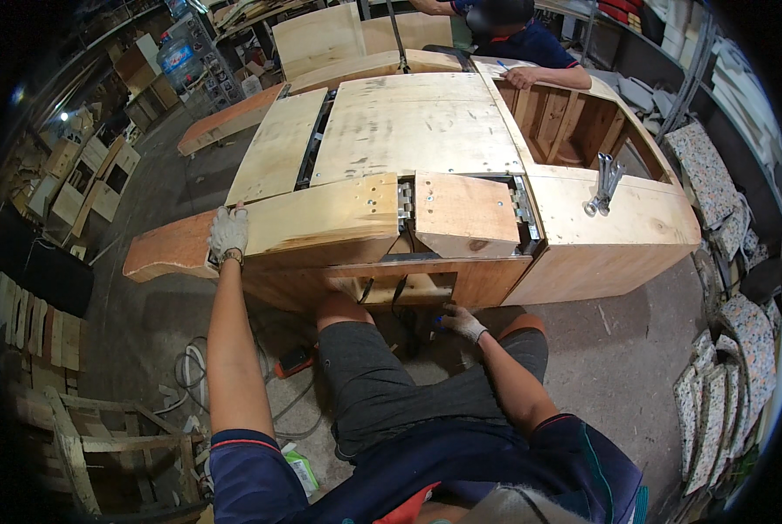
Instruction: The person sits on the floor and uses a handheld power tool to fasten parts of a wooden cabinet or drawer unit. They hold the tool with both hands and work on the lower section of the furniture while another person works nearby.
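Note:
A large furniture frame of pale plywood (408, 122) lies in front of me, with metal hinges (404, 203) between its panels. My left hand (228, 232), in a whitish glove, grips the frame's near left corner, beside a curved reddish wooden end piece (168, 249). My right hand (464, 323), gloved too, is low by my knee, near a rectangular opening (435, 286) in the frame's front board. Its fingers are curled, with a bit of blue showing at the tips; what they hold is unclear. Dark cords hang in the opening.
Several wrenches (605, 185) lie on the right panel, by an open wooden compartment (566, 127). Across the frame, a person in dark blue (531, 48) leans a hand on its rim. An orange-black tool (295, 361) and cables (190, 371) lie on the floor. Speckled foam pieces (714, 402) stand right.

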Available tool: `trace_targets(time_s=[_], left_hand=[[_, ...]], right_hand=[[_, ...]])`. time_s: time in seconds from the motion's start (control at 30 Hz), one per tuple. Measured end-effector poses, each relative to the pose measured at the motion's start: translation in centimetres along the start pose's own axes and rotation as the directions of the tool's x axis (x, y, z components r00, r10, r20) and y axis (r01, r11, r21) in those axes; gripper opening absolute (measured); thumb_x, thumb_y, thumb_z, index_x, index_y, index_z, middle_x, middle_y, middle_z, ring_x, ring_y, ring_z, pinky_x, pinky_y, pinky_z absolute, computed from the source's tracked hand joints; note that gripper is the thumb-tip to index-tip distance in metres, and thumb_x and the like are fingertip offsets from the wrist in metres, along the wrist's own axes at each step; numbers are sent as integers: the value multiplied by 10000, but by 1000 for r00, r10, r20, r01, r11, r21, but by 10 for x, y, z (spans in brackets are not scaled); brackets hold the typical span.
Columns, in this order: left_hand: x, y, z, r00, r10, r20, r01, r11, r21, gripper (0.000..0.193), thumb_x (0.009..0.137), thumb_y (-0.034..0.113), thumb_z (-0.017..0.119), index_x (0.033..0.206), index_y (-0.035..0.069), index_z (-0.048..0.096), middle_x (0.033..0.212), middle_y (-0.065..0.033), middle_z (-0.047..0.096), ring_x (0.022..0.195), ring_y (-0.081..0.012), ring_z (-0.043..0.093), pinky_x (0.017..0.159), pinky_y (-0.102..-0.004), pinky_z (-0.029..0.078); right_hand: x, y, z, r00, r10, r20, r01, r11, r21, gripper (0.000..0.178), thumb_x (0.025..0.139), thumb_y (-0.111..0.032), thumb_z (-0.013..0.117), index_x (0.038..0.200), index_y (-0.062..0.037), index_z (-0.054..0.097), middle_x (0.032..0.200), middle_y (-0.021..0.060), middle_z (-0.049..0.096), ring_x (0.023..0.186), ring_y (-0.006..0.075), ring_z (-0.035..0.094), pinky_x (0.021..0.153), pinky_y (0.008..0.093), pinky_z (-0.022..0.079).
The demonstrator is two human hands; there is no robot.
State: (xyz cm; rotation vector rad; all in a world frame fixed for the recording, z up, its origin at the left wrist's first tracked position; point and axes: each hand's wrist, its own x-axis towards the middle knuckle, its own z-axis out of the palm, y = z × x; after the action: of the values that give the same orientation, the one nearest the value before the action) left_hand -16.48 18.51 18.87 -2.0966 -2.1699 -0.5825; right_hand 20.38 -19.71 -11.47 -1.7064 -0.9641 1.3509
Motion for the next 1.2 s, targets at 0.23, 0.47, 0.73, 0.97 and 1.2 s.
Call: trace_targets(time_s=[0.23, 0.47, 0.73, 0.97, 1.2], left_hand=[[0, 7, 1, 1000, -26, 5, 26, 1000, 9, 670, 956, 646, 383, 1255, 75, 564, 1265, -222, 611, 1190, -410, 568, 973, -558, 423], [0, -2, 1, 1000, 4, -30, -3, 1000, 31, 668, 955, 649, 386, 1239, 73, 569, 1250, -221, 618, 1178, -409, 573, 957, -555, 435], [-2, -1, 0, 998, 16, -54, -15, 1000, 21, 661, 958, 647, 387, 1219, 70, 573, 1245, -218, 619, 1175, -409, 571, 956, -551, 435], [-1, -4, -1, 999, -1, -35, 2, 1000, 30, 654, 957, 646, 391, 1214, 74, 575, 1242, -216, 620, 1191, -407, 558, 964, -554, 427], [1, 3, 1, 999, 12, -38, -11, 1000, 12, 638, 958, 632, 397, 1214, 74, 570, 1243, -216, 620, 1188, -406, 562, 957, -557, 430]], right_hand=[[3, 6, -1, 999, -32, -19, 33, 998, 56, 605, 915, -176, 649, 1424, 80, 445, 1192, 175, 653, 1067, 236, 626, 930, 322, 495], [-15, -25, 3, 999, -12, 53, -5, 951, 308, 477, 944, -96, 600, 1378, 62, 484, 1107, 100, 657, 984, 185, 647, 847, 315, 560], [-23, -35, 2, 998, -7, 69, -19, 932, 363, 473, 959, -72, 580, 1401, 50, 466, 1142, 106, 642, 973, 210, 657, 835, 332, 591], [-13, -26, 2, 998, -11, 70, -5, 976, 218, 514, 949, -76, 588, 1429, 48, 452, 1167, 123, 650, 1009, 181, 642, 841, 317, 568], [10, 14, -2, 999, 0, 52, -10, 980, 199, 669, 906, -111, 632, 1475, 103, 354, 1237, 153, 625, 1073, 203, 613, 948, 296, 483]])
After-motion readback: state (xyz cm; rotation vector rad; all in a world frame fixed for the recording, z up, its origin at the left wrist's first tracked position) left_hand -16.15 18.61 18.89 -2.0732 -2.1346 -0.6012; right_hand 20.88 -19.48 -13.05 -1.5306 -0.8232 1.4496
